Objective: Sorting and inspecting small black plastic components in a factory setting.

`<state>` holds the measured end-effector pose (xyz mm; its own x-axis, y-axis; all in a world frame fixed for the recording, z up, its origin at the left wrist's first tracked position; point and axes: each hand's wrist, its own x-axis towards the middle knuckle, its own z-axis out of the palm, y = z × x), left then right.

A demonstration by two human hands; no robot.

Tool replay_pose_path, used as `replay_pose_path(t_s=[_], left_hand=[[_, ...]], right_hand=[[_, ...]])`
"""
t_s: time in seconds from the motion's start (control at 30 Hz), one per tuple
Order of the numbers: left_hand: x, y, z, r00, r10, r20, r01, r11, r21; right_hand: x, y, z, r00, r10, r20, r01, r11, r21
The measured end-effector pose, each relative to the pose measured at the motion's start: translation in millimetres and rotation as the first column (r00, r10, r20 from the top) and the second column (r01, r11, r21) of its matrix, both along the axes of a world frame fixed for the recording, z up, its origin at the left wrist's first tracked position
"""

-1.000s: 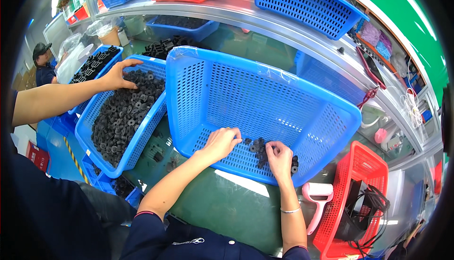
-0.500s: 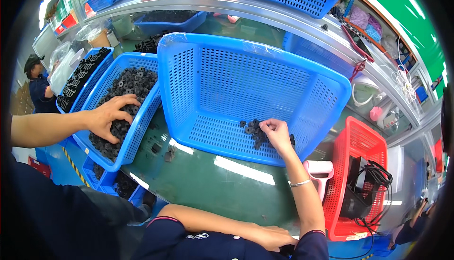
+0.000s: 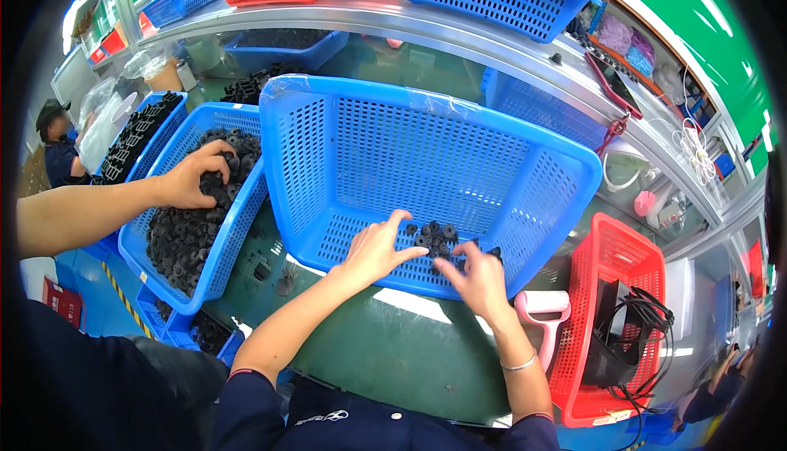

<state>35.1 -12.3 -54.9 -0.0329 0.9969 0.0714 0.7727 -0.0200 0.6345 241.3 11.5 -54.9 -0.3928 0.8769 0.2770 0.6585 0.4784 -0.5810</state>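
Note:
A large blue perforated basket (image 3: 393,90) stands tilted in front of me. Several small round black parts (image 3: 433,236), rubber or plastic by their look, lie together on its floor. My left hand (image 3: 375,250) reaches in at their left side, thumb and forefinger spread wide, with nothing seen in it. To the right of the parts, my right hand (image 3: 479,279) has its thumb and forefinger apart over a few of them; its other fingers are partly hidden. A bracelet (image 3: 518,363) circles my right wrist.
On the left, a co-worker's hand (image 3: 190,180) grips among black parts in another blue basket (image 3: 131,246). A pink-and-white lint roller (image 3: 543,307) stands beside a red basket (image 3: 566,394) holding black cables (image 3: 648,316). A metal-edged shelf (image 3: 352,18) carries more baskets across the back.
My left hand has come up from near my body into the large basket. My right thumb and forefinger, earlier pinched together, have parted. The co-worker's fingers have closed more among the parts.

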Motion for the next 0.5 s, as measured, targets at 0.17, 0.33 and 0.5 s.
replay_pose_path(t_s=[0.17,0.33,0.5], left_hand=[[9,28,-23,0.981,-0.086,-0.173,0.086,0.996,-0.006],[17,34,-28,0.946,-0.207,-0.25,0.22,0.975,0.025],[10,37,-36,0.925,-0.329,-0.188,0.341,0.939,0.035]], right_hand=[[-12,-10,-23,0.98,0.006,0.201,-0.038,0.987,0.159],[-18,-5,-27,0.966,-0.027,0.258,-0.008,0.991,0.136],[-18,-5,-32,0.97,-0.018,0.244,-0.013,0.992,0.126]])
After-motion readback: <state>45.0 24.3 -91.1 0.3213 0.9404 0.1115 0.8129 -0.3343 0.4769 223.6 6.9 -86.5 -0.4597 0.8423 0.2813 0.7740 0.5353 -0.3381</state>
